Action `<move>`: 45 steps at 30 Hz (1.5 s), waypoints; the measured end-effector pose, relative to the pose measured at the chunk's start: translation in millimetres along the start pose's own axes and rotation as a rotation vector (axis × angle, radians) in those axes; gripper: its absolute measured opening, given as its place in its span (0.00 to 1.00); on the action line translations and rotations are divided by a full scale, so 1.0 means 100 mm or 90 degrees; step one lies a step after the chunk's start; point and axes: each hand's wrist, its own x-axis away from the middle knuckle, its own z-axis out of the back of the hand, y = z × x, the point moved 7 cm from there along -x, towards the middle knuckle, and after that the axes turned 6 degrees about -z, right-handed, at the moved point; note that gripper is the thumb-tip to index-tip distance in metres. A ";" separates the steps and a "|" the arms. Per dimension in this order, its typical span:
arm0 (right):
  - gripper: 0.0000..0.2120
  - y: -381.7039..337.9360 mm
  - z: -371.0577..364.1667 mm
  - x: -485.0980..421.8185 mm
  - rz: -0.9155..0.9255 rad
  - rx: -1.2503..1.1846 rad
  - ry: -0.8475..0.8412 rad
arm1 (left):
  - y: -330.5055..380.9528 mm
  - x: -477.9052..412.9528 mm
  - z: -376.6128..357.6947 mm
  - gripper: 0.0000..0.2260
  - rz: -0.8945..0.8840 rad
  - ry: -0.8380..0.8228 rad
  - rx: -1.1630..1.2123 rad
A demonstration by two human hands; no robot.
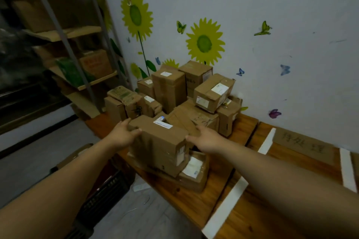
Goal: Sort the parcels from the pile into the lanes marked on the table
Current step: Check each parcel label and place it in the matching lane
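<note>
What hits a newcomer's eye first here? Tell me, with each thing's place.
Front and centre, a brown parcel sits atop a flatter parcel, the left grip holding its left corner and the right grip pressing its right side. Behind it the parcel pile crowds the wall under yellow sunflower decals. White tape lines stripe the table on the right.

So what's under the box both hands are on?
A flatter parcel with a white label sticks out beneath the box on its right; the rest of it is covered.
</note>
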 end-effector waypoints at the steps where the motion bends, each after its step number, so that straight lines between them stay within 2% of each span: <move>1: 0.36 -0.02 -0.08 -0.06 -0.032 -0.023 -0.001 | -0.08 -0.15 0.03 0.32 0.000 -0.018 0.019; 5: 0.34 -0.04 -0.28 -0.23 -0.127 -0.113 0.002 | -0.23 -0.63 0.10 0.32 0.010 -0.047 0.079; 9: 0.28 0.00 -0.46 -0.41 -0.211 -0.152 -0.054 | -0.34 -0.87 -0.02 0.32 0.067 -0.106 0.100; 13: 0.28 -0.08 -0.51 -0.48 -0.226 -0.165 -0.041 | -0.46 -0.91 -0.08 0.32 0.093 -0.128 0.133; 16: 0.28 -0.19 -0.44 -0.43 -0.214 -0.189 0.022 | -0.44 -0.88 -0.01 0.27 0.074 -0.132 0.160; 20: 0.34 -0.42 -0.32 -0.17 -0.179 -0.213 0.119 | -0.34 -0.77 0.32 0.25 0.009 -0.106 0.191; 24: 0.22 -0.59 -0.36 0.19 -0.162 -0.299 0.253 | -0.33 -0.57 0.61 0.26 0.000 -0.078 0.271; 27: 0.12 -0.63 -0.45 0.53 -0.165 -0.315 0.355 | -0.35 -0.36 0.70 0.24 -0.060 -0.071 0.262; 30: 0.19 -0.63 -0.50 0.92 -0.156 -0.342 0.417 | -0.26 -0.11 0.72 0.19 -0.132 -0.104 0.271; 34: 0.33 -0.56 -0.33 1.46 -0.093 -0.368 0.528 | 0.02 0.22 0.65 0.20 -0.222 -0.157 0.317; 39: 0.36 -0.24 -0.06 2.11 -0.057 -0.398 0.660 | 0.53 0.74 0.41 0.21 -0.314 -0.173 0.368; 45: 0.37 0.66 0.27 3.19 -0.128 -0.323 0.783 | 1.32 1.60 -0.26 0.21 -0.392 -0.251 0.393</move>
